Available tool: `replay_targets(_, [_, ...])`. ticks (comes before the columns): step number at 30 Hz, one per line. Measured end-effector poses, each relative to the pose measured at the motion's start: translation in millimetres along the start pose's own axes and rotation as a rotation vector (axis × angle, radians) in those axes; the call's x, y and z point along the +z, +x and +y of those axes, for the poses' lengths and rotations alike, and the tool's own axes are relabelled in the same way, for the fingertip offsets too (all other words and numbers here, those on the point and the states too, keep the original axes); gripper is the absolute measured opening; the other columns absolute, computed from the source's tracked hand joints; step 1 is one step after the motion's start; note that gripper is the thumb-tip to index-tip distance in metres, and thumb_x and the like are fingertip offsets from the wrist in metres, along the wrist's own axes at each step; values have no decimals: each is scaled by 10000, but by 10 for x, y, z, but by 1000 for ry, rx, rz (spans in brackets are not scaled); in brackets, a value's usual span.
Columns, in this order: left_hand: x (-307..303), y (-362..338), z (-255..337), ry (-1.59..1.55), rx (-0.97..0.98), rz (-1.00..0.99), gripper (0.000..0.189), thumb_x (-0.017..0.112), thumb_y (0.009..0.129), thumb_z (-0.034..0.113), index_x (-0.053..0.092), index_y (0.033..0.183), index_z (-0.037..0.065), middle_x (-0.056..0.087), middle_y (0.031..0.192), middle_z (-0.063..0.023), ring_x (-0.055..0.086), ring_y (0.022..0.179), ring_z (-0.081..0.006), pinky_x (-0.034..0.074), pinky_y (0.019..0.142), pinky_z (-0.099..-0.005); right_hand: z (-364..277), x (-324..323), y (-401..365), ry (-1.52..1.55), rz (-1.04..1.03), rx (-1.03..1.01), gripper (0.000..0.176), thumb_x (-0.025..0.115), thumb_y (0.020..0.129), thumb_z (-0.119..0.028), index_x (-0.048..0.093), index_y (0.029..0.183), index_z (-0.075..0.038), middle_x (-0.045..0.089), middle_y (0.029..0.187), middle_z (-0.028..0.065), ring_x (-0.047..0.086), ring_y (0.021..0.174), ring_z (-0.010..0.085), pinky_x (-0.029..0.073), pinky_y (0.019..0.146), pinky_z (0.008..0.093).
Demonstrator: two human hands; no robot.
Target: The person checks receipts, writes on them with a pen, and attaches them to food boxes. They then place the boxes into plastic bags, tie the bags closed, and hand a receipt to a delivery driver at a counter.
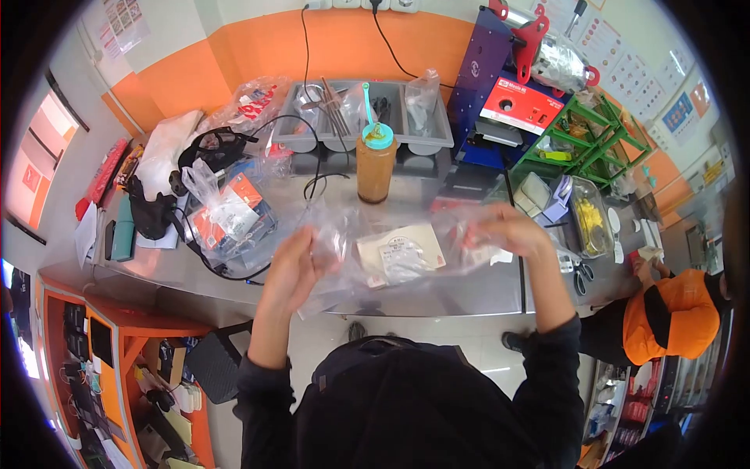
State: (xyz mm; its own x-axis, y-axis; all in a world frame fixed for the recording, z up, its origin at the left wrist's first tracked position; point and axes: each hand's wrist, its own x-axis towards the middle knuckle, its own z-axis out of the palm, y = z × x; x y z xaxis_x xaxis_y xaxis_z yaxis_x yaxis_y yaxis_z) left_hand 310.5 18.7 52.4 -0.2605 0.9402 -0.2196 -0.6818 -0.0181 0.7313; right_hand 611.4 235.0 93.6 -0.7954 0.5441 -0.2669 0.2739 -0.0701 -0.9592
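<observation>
A clear plastic bag [332, 270] is stretched between my two hands above the steel counter [469, 305]. My left hand [293, 266] is closed on its left side, fingers bunched in the film. At the other end my right hand [512, 230] pinches the bag, the fingertips partly behind the plastic. Between the hands a cream-coloured packet [422, 238] with printed text and a white label [400, 256] overlaps the bag. Just behind them stands a bottle of brown sauce [375, 172] with a turquoise lid and a turquoise spoon handle sticking up.
A grey divided tray [305, 141] holds utensils at the back. On the left lie a bagged orange-and-white package [226, 211] and black cables. A red-fronted sealing machine [516, 105] stands back right, with scissors [582, 273] nearer. Another person in an orange top [672, 316] works at far right.
</observation>
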Motion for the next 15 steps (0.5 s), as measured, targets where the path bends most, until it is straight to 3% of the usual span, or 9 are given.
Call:
replay_targets(1, [158,157,41,-26,22,26,216,476,988,245,533,987,36,655,942,-105,670,803,-201,571,740,-349,-41,58,89,278,-4,26,306,632,880,-177,610,1096,38,584,666,34,554,643,106,477,662,291])
replay_targets(2, [280,218,75,-51,49,51,206,476,989,238,530,981,40,656,944,-112,676,782,-200,577,718,-335,-145,61,131,346,-55,-37,278,616,891,-168,619,1087,30,578,667,27,538,625,98,465,638,273])
replay_targets(4, [560,75,290,128,156,-130,215,495,978,232,543,1034,30,649,990,-107,647,777,-144,559,647,-281,-511,52,115,471,-155,-180,232,584,915,-150,638,1068,14,564,669,12,508,591,80,439,592,238])
replay_targets(5, [666,28,369,218,207,-221,226,504,973,229,549,1060,26,645,1013,-105,633,775,-115,550,611,-254,-648,99,66,365,-98,-233,224,585,915,-152,645,1059,8,551,658,5,493,577,73,426,575,230])
replay_targets(7, [658,52,487,218,266,-184,215,501,974,232,550,1044,34,643,1070,-132,624,737,-102,543,588,-226,-789,198,-35,161,12,-322,211,587,914,-156,658,1040,-3,523,636,-10,464,548,58,400,541,214])
replay_targets(9, [570,42,561,242,304,-133,227,500,974,241,534,1055,32,609,1181,-191,630,734,-101,546,567,-217,-752,181,-97,-21,-67,-263,210,582,918,-163,660,1050,-19,519,625,-11,456,536,59,391,513,218])
replay_targets(11, [450,34,460,248,205,-116,205,496,978,224,505,1064,38,622,1141,-183,663,682,-147,571,595,-246,-682,190,-123,-211,-163,-200,229,604,912,-229,680,1029,-48,584,650,11,511,547,65,426,511,228])
replay_targets(14, [103,134,173,182,83,-57,198,530,962,184,475,1087,41,611,1054,-109,677,646,-183,582,588,-276,-392,-6,53,-803,-297,-567,272,623,903,-299,696,973,-47,658,727,50,597,604,82,474,547,237])
replay_targets(15, [31,174,106,136,68,-40,204,536,958,177,467,1094,42,603,1039,-97,676,641,-192,582,582,-281,-511,-88,-21,-865,-161,-499,309,636,890,-345,700,889,-42,691,810,97,654,692,112,510,612,247])
